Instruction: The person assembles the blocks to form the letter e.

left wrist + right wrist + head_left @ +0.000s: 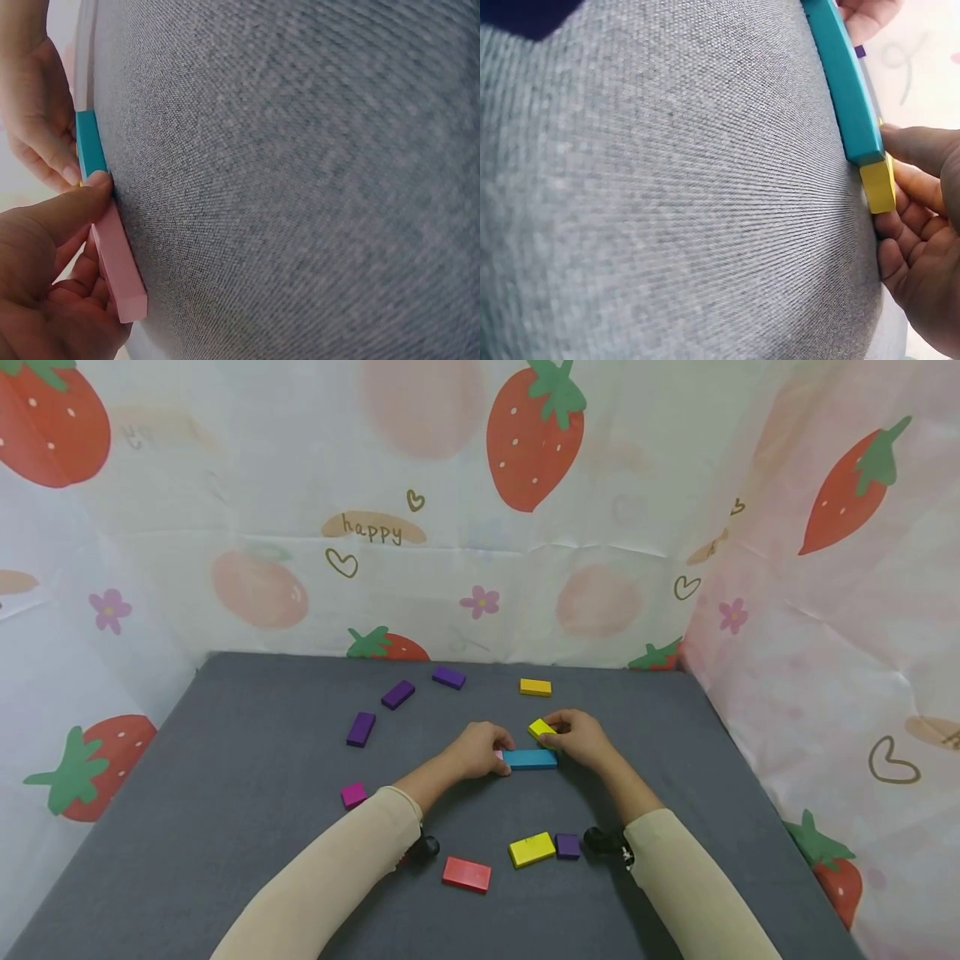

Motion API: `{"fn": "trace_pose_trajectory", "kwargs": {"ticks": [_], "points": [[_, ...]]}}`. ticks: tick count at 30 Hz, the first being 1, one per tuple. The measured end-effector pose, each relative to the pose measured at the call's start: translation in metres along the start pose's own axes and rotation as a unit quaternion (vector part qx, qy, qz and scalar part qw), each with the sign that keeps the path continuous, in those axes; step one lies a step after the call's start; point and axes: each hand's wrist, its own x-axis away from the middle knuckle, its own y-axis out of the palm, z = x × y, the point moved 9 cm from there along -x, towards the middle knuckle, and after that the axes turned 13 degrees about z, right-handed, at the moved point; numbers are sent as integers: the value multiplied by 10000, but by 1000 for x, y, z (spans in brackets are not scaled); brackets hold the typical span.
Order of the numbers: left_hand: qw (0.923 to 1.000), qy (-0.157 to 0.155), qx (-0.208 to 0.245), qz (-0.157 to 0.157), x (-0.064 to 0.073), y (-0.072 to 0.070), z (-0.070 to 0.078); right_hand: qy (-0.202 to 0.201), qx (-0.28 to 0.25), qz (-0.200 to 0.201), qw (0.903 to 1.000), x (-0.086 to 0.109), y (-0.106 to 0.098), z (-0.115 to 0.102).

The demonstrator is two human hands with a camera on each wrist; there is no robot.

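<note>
A blue block [531, 760] lies lengthwise across the table, with a pink block [118, 262] end to end with it at its left. My left hand [480, 750] pinches them where they meet; in the left wrist view the thumb covers the joint and the fingers are behind the pink block. In the head view that hand hides most of the pink block. My right hand [581, 739] holds a yellow block [541, 731] between thumb and fingers, slanted behind the blue block's right end. The right wrist view shows the yellow block [878, 186] close by that end; whether they touch I cannot tell.
Purple blocks [398, 694] curve along the back left, and another yellow block [536, 687] lies at the back. A magenta block [353, 795] is by the left sleeve. Nearer lie a red block [467, 875], a yellow block [532, 850] and a small purple block [567, 846].
</note>
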Motion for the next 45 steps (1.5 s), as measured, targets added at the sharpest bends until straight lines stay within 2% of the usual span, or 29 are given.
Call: {"fn": "trace_pose_trajectory", "kwargs": {"ticks": [34, 45], "points": [[9999, -80, 124, -30, 0, 0, -2, 215, 70, 289, 9993, 1, 1, 3], [9999, 2, 127, 30, -1, 0, -2, 209, 159, 314, 9992, 2, 0, 1]]}}
